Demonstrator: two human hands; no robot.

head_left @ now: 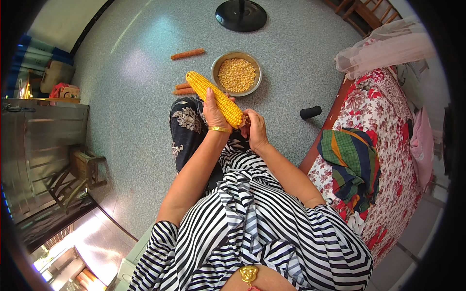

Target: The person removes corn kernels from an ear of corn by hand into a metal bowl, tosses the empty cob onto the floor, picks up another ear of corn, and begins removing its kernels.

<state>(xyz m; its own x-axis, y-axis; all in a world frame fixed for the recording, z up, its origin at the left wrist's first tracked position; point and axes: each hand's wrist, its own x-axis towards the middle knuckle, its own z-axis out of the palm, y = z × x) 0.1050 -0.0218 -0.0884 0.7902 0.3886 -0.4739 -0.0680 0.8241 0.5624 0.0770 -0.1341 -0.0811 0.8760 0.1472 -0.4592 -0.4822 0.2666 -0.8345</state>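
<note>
A full yellow ear of corn [203, 88] lies at a slant across my lap, its tip pointing to the far left. My left hand [212, 114] wraps round its middle, the thumb on top of the kernels. At the ear's near, stalk end, my right hand [257, 128] is closed with its fingers bent round the butt; the fingertips are partly hidden. Just beyond the ear stands a round metal bowl [212, 72] with loose corn kernels [237, 75] in it. Bare reddish-brown corn cobs [188, 54] lie on the floor left of the bowl.
Farther off on the speckled grey floor [136, 106] is a round black stand base [241, 15]. A bed with a flowered cover [388, 116] runs along the right, a plaid cloth [352, 162] on it. Near it lies a black object [310, 112]. A wooden stool [85, 167] stands left.
</note>
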